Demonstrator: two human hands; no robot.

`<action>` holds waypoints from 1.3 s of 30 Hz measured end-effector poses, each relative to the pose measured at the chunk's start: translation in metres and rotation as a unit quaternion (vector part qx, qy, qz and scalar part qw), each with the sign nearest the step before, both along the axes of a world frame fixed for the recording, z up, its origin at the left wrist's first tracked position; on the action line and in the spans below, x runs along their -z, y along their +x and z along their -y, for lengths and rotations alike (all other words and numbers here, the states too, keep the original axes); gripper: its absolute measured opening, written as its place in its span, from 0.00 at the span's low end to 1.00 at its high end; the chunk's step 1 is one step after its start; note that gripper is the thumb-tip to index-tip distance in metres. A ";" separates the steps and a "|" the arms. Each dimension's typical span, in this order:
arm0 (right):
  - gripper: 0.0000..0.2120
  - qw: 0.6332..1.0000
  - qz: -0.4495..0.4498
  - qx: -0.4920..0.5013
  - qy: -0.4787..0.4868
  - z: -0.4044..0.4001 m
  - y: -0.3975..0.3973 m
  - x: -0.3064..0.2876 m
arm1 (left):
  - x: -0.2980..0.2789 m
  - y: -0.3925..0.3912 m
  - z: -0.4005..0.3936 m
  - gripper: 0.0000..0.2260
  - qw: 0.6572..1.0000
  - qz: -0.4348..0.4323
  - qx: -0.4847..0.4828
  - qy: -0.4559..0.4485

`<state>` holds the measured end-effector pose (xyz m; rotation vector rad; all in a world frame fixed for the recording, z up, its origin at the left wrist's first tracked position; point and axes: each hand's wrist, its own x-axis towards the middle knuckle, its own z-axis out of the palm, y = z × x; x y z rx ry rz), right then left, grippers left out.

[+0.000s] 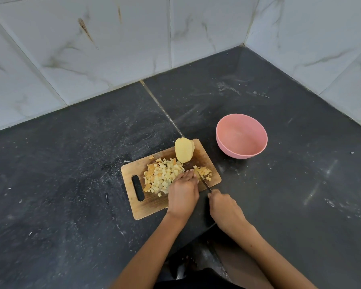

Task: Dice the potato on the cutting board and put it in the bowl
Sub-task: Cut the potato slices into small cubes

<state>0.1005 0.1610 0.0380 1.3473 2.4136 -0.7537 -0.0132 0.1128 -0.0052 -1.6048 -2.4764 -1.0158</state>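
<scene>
In the head view, a wooden cutting board (171, 178) lies on a dark stone counter (71, 174), and I describe all places from this board. On the far edge of the board rests a big uncut piece of potato (184, 150), pale yellow, with its flat cut side turned up toward the camera. In the middle of the board there is a wide heap of potato cubes (163, 177), and a smaller heap of cubes (204, 173) sits near the right edge of the board. The slot handle of the board is at its left end.

The left hand (182, 193) lies over the near right part of the board, with its fingers curled down between the two heaps. The fingertips press on something there, but the hand covers it, so I cannot tell if it holds a piece of potato or only rests on the board. The right hand (223, 207) is just off the near right corner of the board and its fingers are closed around the handle of a knife (204, 182). The handle is fully hidden inside the hand. Only the thin blade is visible, and it points from the hand toward the smaller heap, with the tip close to the left fingertips.

A pink bowl (241, 136) stands on the counter to the right of the board and a little behind it, not touching it. No potato is visible inside it. Behind the board rises a wall of white marble-pattern tiles (113, 49). Both forearms are cut off by the bottom edge of the frame.
</scene>
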 end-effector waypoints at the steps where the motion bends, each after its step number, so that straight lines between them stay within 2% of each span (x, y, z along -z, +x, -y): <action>1: 0.15 1.000 0.002 0.001 -0.002 0.003 0.006 0.000 | -0.001 0.000 0.000 0.06 1.000 0.000 -0.003 0.001; 6: 0.15 1.000 0.005 0.009 -0.016 0.011 0.029 -0.005 | -0.001 -0.001 0.003 0.05 1.000 0.009 0.000 -0.007; 13: 0.15 0.994 -0.091 0.054 0.001 0.004 0.013 -0.018 | 0.000 -0.002 0.008 0.09 1.000 -0.004 0.011 0.002; 21: 0.16 0.995 -0.089 0.028 0.028 0.002 -0.011 -0.009 | 0.001 -0.003 0.010 0.10 1.000 0.016 0.017 0.008; 32: 0.15 0.996 -0.081 0.027 0.020 -0.002 -0.014 0.000 | 0.006 -0.001 0.007 0.11 0.998 0.055 0.005 0.012; 39: 0.15 0.998 -0.054 0.022 0.024 -0.002 -0.019 0.001 | 0.002 0.001 0.006 0.14 0.999 0.036 -0.015 -0.006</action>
